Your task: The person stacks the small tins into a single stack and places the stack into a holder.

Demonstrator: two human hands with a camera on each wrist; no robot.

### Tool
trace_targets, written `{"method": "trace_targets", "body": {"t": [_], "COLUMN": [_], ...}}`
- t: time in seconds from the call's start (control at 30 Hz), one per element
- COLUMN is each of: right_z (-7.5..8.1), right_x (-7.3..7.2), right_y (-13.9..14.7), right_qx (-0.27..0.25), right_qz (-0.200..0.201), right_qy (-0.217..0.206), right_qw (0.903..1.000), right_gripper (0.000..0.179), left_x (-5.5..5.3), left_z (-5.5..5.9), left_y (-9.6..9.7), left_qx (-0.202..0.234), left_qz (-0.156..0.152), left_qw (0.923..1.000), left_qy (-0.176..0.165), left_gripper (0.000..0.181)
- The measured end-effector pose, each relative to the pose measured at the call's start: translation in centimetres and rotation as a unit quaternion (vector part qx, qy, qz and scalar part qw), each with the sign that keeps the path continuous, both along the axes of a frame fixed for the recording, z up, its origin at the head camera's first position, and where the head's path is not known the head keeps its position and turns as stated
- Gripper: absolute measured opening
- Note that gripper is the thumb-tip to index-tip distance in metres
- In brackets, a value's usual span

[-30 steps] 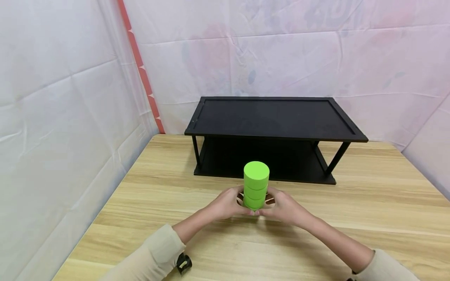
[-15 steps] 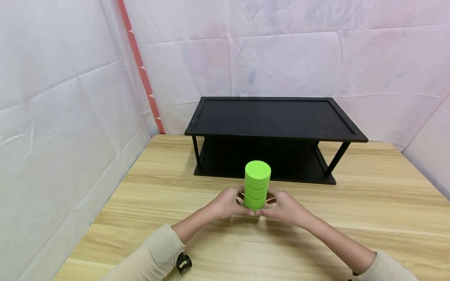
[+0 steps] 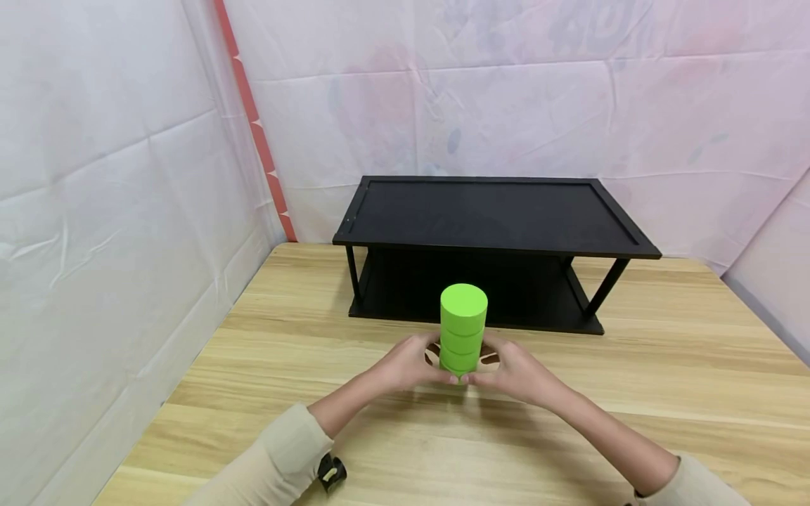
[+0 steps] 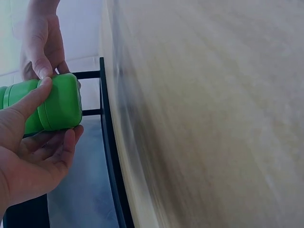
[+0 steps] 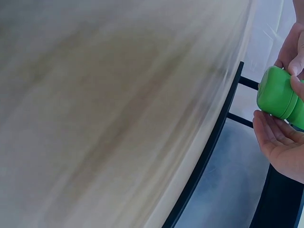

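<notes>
A bright green cylindrical container with ring grooves round its side stands nearly upright between my two hands, in front of the black rack. My left hand grips its left side and my right hand its right side, thumbs nearly meeting at the near face. Most of the other fingers are hidden behind it in the head view. In the left wrist view the container shows a rounded base, apart from the table, with fingers curled round it. The right wrist view shows the container held from both sides too.
A black two-level rack stands at the back of the wooden table; its lower shelf lies just behind the container. White patterned sheets hang behind and at both sides. A small black object sits at the left cuff.
The container has risen slightly and shifted a little to the right in the head view, with both hands still holding it. The rack has stayed in place.
</notes>
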State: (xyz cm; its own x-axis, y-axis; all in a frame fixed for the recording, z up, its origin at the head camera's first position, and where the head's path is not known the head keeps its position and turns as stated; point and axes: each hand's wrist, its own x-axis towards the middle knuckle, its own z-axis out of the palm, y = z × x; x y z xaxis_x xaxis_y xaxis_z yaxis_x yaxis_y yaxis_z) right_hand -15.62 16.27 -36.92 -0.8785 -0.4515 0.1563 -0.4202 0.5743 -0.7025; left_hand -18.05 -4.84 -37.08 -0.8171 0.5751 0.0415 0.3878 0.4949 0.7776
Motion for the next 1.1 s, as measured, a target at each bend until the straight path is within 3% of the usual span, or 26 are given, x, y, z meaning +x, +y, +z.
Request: {"method": "trace_targets", "body": {"t": [0.37, 0.83, 1.1], "right_z": [0.5, 1.4, 2.0], "right_x": [-0.2, -0.5, -0.8], "right_y": [0.2, 0.6, 0.8], "right_qx": [-0.006, -0.017, -0.022], "right_qz": [-0.003, 0.004, 0.013], "right_qy": [-0.008, 0.001, 0.028], "right_qw": [0.9999, 0.9999, 0.9993], "right_gripper": [0.054, 0.054, 0.052], "left_x": [-0.1, -0.7, -1.1], "left_z": [0.6, 1.5, 2.1], "left_y": [0.0, 0.4, 0.6], "left_qx": [-0.004, 0.008, 0.013], "left_qz": [0.005, -0.014, -0.026], "left_qw": [1.0000, 0.9999, 0.9993], "left_qy": [0.000, -0.001, 0.023], "left_gripper": [0.058, 0.054, 0.051]}}
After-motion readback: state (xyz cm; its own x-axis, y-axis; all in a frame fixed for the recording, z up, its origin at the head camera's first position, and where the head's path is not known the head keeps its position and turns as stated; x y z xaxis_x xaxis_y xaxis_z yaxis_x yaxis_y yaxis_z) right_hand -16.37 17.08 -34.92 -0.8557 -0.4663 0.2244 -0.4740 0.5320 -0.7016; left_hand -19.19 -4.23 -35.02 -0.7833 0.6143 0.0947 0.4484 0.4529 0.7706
